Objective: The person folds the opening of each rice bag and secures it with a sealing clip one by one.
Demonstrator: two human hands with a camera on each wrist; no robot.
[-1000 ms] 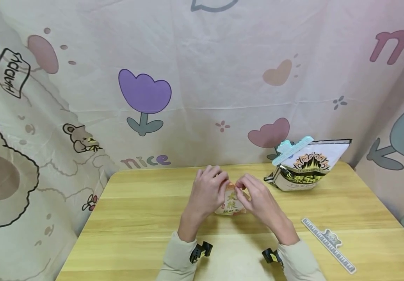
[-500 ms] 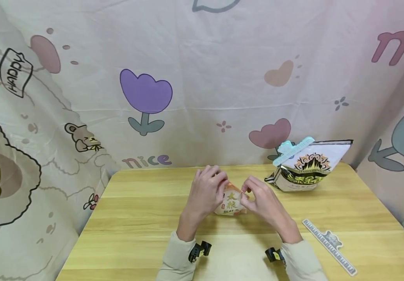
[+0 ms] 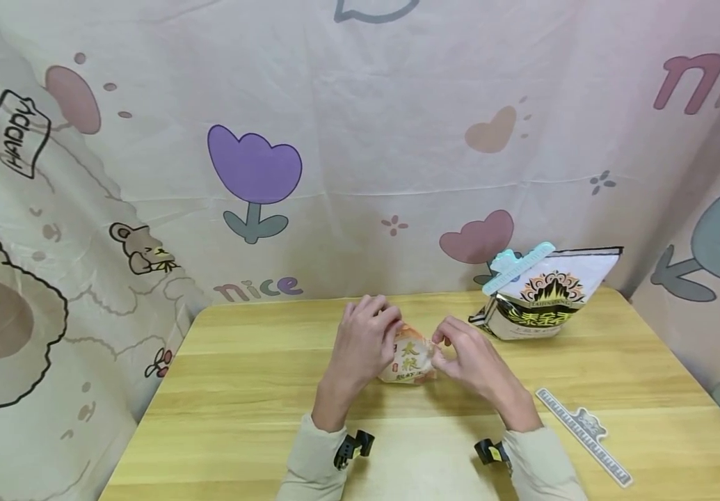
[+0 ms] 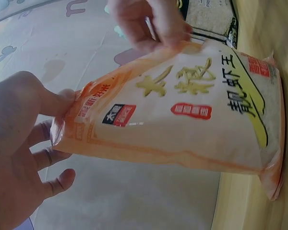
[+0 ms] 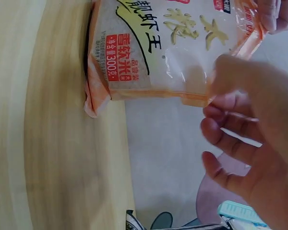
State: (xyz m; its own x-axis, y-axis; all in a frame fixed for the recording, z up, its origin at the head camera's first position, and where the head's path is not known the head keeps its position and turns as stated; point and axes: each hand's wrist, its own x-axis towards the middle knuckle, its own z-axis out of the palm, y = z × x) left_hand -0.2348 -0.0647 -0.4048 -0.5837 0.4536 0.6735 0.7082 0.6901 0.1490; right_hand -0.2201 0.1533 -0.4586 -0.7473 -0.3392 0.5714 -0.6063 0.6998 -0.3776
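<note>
A small orange and cream bag of rice (image 3: 408, 360) stands upright on the wooden table, its printed front toward me. At its top left my left hand (image 3: 362, 348) pinches the upper edge between thumb and forefinger. The left wrist view shows that hand's other fingers (image 4: 57, 182) spread loosely behind the bag. Lower, on the bag's right side, my right hand (image 3: 474, 362) pinches the side edge with thumb and forefinger. Its remaining fingers (image 5: 225, 143) are bent and free of the bag in the right wrist view.
A larger white and black bag (image 3: 544, 306), with a turquoise clip (image 3: 518, 269) across its upper left corner, stands at the back right. A long grey and white clip (image 3: 584, 435) lies on the table (image 3: 253, 403) at the right. A patterned cloth (image 3: 360, 139) hangs behind.
My right hand has shifted from the bag's top edge rightward and down to its side edge, uncovering more of the front. My left hand keeps its pinch at the top left.
</note>
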